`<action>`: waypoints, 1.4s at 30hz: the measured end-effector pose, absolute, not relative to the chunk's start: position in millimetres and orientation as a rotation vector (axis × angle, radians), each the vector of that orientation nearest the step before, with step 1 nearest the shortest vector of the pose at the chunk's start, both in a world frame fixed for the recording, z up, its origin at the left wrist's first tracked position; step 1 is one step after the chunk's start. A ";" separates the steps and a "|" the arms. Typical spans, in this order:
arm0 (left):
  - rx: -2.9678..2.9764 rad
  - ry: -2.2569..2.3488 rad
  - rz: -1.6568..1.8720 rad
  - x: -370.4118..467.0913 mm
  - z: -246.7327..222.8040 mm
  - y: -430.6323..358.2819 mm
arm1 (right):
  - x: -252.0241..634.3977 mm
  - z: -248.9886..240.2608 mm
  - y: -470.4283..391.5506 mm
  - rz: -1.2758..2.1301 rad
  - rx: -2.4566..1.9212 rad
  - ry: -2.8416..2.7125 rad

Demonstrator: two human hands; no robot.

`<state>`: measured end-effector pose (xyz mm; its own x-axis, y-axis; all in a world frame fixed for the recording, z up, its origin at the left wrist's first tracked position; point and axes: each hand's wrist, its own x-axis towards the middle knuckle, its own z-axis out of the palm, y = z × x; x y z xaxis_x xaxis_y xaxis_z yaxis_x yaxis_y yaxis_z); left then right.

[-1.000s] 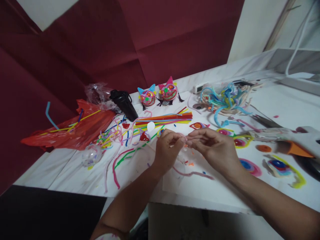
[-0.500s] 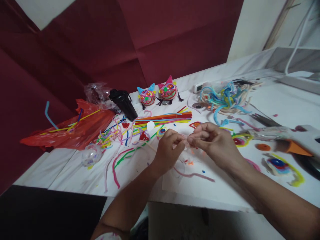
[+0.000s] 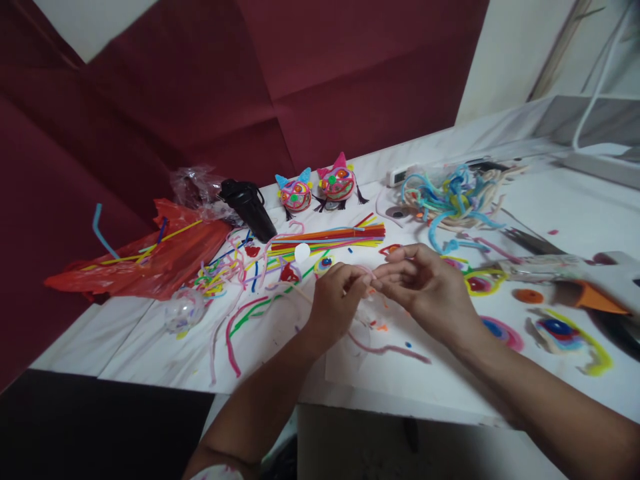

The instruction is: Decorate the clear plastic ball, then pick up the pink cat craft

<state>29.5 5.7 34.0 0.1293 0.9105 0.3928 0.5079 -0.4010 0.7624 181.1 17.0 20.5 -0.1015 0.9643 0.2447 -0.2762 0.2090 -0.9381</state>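
Note:
Over the front of the table, my left hand (image 3: 337,300) pinches a pale pink pipe cleaner (image 3: 369,271) between thumb and bent forefinger. A small curve of it shows above the fingertips. My right hand (image 3: 433,290) meets it there, thumb and forefinger closed on the same piece, the other fingers loosely curled. Below the hands a darker pink pipe cleaner (image 3: 393,349) trails across the white surface; whether it joins the held piece is hidden. Beyond them lies a bundle of coloured pipe cleaners (image 3: 327,240), with a coiled eye shape (image 3: 326,263) just past my left hand.
Two decorated cat-like heads (image 3: 295,193) stand at the back beside a leaning black bottle (image 3: 250,210). Left are a red plastic bag (image 3: 185,257) and a clear ball (image 3: 185,310). Tangled blue pipe cleaners (image 3: 460,200), scissors (image 3: 535,241) and coiled eye pieces (image 3: 557,327) lie right.
My hands have shifted slightly, the right fingertips lower against the left ones. More of the pink curve shows above them. A blue and pink coil now shows more beside my right wrist.

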 end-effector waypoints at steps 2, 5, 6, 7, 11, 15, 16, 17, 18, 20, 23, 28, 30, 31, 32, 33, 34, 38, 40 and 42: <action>1.949 1.349 1.199 30.7 34.6 4.5 | 181.0 20.0 16.9 1.196 -0.789 -1.210; 1.949 1.336 1.200 31.9 34.8 3.3 | 182.9 19.6 17.6 1.178 -0.802 -1.205; 1.975 1.335 1.207 31.9 34.4 3.2 | 183.9 19.8 18.1 1.195 -0.808 -1.195; 2.021 1.327 1.224 31.6 33.8 3.2 | 185.0 20.2 18.6 1.219 -0.816 -1.182; 2.245 1.270 1.394 28.1 29.9 5.0 | 188.5 24.5 20.3 1.312 -0.841 -1.140; 2.491 1.208 1.331 23.1 28.7 7.9 | 190.0 30.3 19.9 1.350 -0.852 -1.158; 2.525 1.185 1.289 22.4 29.1 8.2 | 190.3 31.3 19.6 1.351 -0.855 -1.165; 2.524 1.175 1.264 22.0 29.8 8.3 | 190.6 31.9 19.3 1.348 -0.858 -1.172; 2.491 1.174 1.259 22.0 30.7 8.1 | 190.9 32.1 19.0 1.342 -0.858 -1.177; 2.360 1.202 1.256 22.9 32.7 6.9 | 191.0 31.4 18.6 1.326 -0.859 -1.188; 2.185 1.247 1.231 25.4 34.8 4.3 | 190.0 28.1 18.4 1.325 -0.847 -1.198; 2.073 1.294 1.291 29.8 33.6 1.9 | 186.4 23.4 17.5 1.262 -0.782 -1.156; 2.030 1.289 1.325 31.7 32.6 1.5 | 184.9 23.1 16.8 1.252 -0.773 -1.141; 1.991 1.288 1.334 32.8 32.2 1.3 | 183.9 23.1 16.3 1.263 -0.764 -1.128; 1.938 1.287 1.335 33.8 31.7 1.1 | 182.7 23.2 15.7 1.272 -0.750 -1.110; 1.876 1.284 1.336 34.9 31.4 0.9 | 181.3 23.3 15.0 1.273 -0.738 -1.094; 1.809 1.277 1.333 35.8 31.1 0.7 | 179.7 23.2 14.4 1.263 -0.729 -1.081; 1.620 1.271 1.267 36.0 32.0 1.3 | 174.2 20.3 14.0 1.188 -0.717 -1.051; 1.694 1.322 1.225 33.0 33.4 2.5 | 174.7 17.4 16.1 1.175 -0.731 -1.099; 1.892 1.376 1.200 28.7 34.4 4.0 | 178.5 14.4 18.8 1.141 -0.769 -1.242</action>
